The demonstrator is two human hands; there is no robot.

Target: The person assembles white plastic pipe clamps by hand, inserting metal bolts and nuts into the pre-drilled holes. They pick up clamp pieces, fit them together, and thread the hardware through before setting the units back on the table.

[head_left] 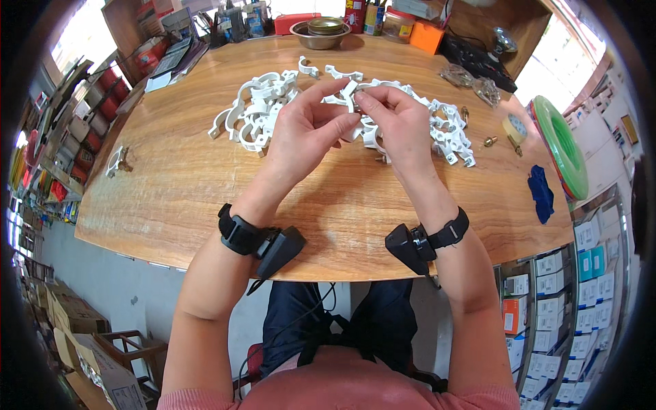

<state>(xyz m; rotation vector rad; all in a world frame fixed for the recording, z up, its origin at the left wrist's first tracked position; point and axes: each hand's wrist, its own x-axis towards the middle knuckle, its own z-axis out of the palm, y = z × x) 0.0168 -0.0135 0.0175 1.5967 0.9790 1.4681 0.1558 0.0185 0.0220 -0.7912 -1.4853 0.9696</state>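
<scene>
Above the middle of the table, a white plastic pipe clamp (349,96) is held up between my two hands. My left hand (306,130) is closed on it from the left, thumb and index finger at its edges. My right hand (404,130) pinches at the clamp's right side with thumb and fingertips. Whether a small screw is also in that pinch is hidden by the fingers. Behind and around both hands lies a loose heap of white pipe clamps (254,113), curved bands with flat ends. More white clamps (452,140) spread to the right of my right hand.
A single clamp with a brass-coloured fitting (115,162) lies far left. Brass fittings (490,141), a tape roll (514,128) and a dark blue cloth (540,195) are at right, beside a green hose coil (560,140). Metal bowls (320,34) stand at the back.
</scene>
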